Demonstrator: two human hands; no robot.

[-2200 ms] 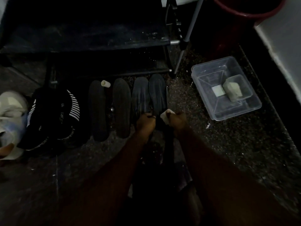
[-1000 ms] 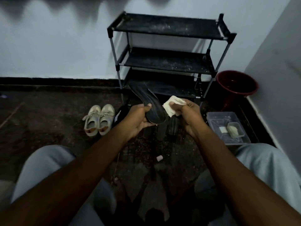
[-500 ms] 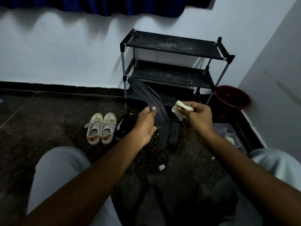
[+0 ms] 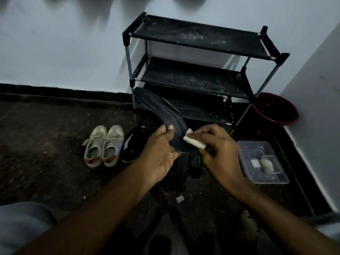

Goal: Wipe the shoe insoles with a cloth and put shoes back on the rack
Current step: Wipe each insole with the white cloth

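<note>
My left hand (image 4: 160, 150) grips the near end of a dark insole (image 4: 163, 115), thumb on top, and holds it up in front of the black three-shelf shoe rack (image 4: 193, 74). My right hand (image 4: 219, 151) pinches a small folded white cloth (image 4: 193, 142) and presses it against the insole's near end. On the floor left of my hands stand a pair of pale sneakers (image 4: 104, 146) and a black shoe with white stripes (image 4: 130, 146). More dark insoles (image 4: 195, 161) lie on the floor below my hands, partly hidden.
A clear plastic box (image 4: 265, 161) with small pale items sits on the floor at the right. A red bucket (image 4: 276, 109) stands in the corner beside the rack. A small white cap (image 4: 179, 199) lies on the dark floor. My grey-trousered knees frame the bottom corners.
My right hand has brought the cloth from beside the insole down onto its near end. Earlier still, both hands lifted this insole up from the row on the floor.
</note>
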